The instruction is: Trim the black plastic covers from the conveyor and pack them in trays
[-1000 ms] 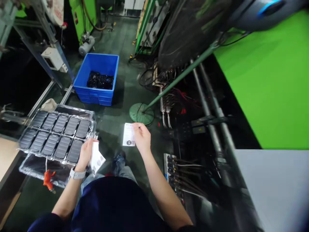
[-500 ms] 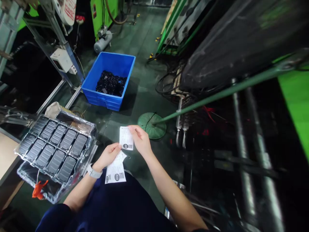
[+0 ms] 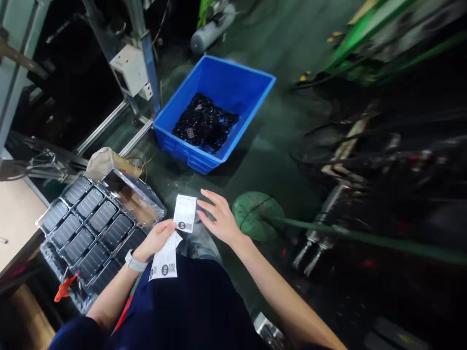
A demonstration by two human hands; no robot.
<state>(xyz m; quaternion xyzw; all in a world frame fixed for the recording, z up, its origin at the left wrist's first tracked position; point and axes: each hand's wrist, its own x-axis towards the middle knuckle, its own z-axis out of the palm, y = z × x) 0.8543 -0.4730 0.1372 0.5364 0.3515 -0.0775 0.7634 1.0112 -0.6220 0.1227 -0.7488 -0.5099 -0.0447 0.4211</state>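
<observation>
Pinched in my left hand (image 3: 159, 238) are printed white paper labels. One label (image 3: 185, 212) stands up from the fingertips, and another label (image 3: 165, 258) hangs below the hand; each bears a dark round mark and square codes. Whether they form one strip, I cannot tell, since the fingers hide the middle. My right hand (image 3: 219, 216) is open beside the upper label's right edge, fingers spread and apart from it. To the left, a clear plastic tray (image 3: 116, 177) holds rows of dark ribbed rectangular parts (image 3: 102, 216).
A blue bin (image 3: 241, 73) with shiny black pieces (image 3: 204, 121) stands on the floor ahead. Right of my hands is a round green base (image 3: 257, 214) with a long pole (image 3: 350, 236). An orange object (image 3: 65, 288) hangs by the tray. Dark machinery fills the right side.
My right hand has let go of the upper label, its fingers now spread. My left hand still grips the labels. The view has turned left, shifting the bin and pole base rightward.
</observation>
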